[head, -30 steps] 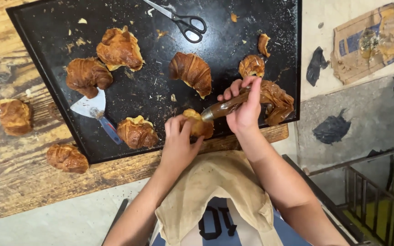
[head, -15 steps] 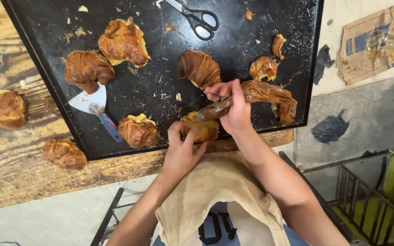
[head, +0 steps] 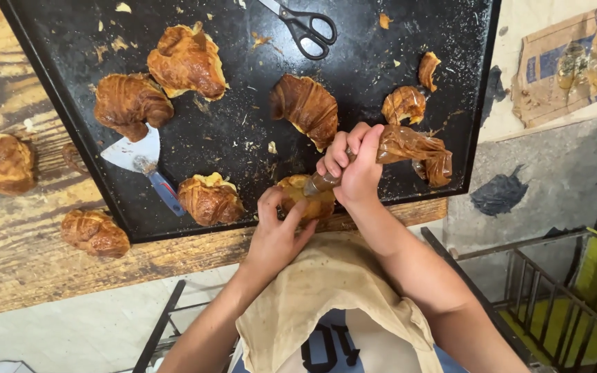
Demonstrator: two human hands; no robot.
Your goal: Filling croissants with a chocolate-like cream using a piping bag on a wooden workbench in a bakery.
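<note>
I see a croissant (head: 305,197) at the near edge of the black tray (head: 50,131), close to the wooden table's (head: 22,276) front. My left hand (head: 276,231) steadies it, fingers curled round its near side. My right hand (head: 355,169) is wrapped in a fist around a piping bag (head: 412,148) of brown filling, its tip against the croissant's top. More croissants lie around: one just left (head: 209,199), one beyond (head: 307,107). A scraper (head: 143,162) with a blue handle lies to the left, and scissors (head: 302,26) at the tray's far edge.
</note>
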